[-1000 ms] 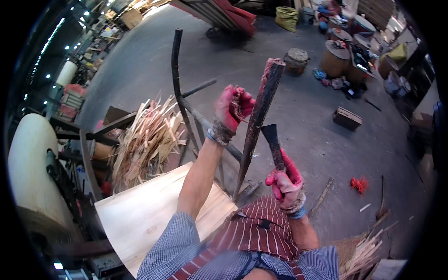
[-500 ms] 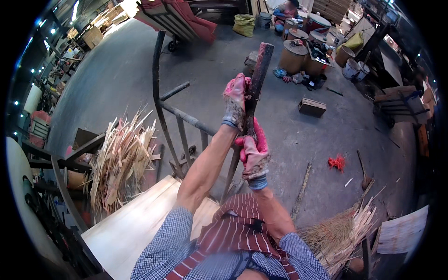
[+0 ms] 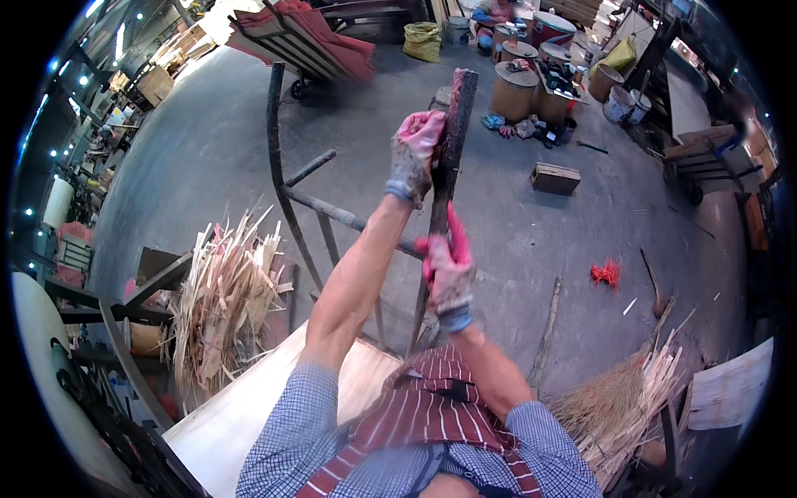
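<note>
A thick dark bar (image 3: 455,137), crusted with pinkish matter near its top, rises at the right side of a metal cart frame (image 3: 336,214). Both my hands wear dirty pink-palmed gloves with grey cuffs. My left hand (image 3: 418,141) is closed against the bar's left side, high up; what its fingers hold is hidden. Lower down, my right hand (image 3: 451,270) is beside the bar, slightly blurred. One finger stretches upward along the bar, with the thumb side apart from it. A pale wooden sheet (image 3: 249,398) lies below my left forearm.
Splintered veneer strips (image 3: 228,307) are heaped at left. A straw broom (image 3: 606,402) and more strips lie at lower right. On the floor are a small wooden box (image 3: 554,178) and a red tangle (image 3: 606,274). Drums (image 3: 513,90) and a seated person (image 3: 496,17) are at the back.
My right hand has dropped slightly and come away from the left, its finger now extended upward. My left hand stays high at the bar, a little further left in view.
</note>
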Demonstrator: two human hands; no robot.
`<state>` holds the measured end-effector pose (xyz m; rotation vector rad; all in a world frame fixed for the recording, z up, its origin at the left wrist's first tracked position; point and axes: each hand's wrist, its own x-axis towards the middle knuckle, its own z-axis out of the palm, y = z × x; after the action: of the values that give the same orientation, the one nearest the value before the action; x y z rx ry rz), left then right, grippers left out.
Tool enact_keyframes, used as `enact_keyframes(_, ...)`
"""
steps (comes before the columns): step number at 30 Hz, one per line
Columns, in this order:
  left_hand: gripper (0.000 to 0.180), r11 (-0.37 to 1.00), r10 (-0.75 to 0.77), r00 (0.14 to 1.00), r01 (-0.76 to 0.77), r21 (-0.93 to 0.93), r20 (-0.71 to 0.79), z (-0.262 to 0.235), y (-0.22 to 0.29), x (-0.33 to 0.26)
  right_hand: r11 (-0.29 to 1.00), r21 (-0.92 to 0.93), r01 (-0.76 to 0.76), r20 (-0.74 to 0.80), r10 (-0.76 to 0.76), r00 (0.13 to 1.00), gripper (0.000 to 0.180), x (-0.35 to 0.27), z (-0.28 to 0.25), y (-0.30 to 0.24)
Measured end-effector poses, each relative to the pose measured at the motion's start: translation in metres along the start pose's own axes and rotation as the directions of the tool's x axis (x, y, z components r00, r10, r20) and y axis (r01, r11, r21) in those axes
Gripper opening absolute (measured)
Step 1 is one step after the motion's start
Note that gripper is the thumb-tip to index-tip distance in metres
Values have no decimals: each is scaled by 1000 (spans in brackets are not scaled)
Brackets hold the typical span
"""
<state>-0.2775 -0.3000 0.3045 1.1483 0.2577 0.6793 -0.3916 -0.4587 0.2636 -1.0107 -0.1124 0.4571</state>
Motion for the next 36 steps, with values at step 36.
enact_keyframes(36,31,984,-55,994,70,-165,98,38,22,35,985,167,-37,10,36,999,52,52,35,-59)
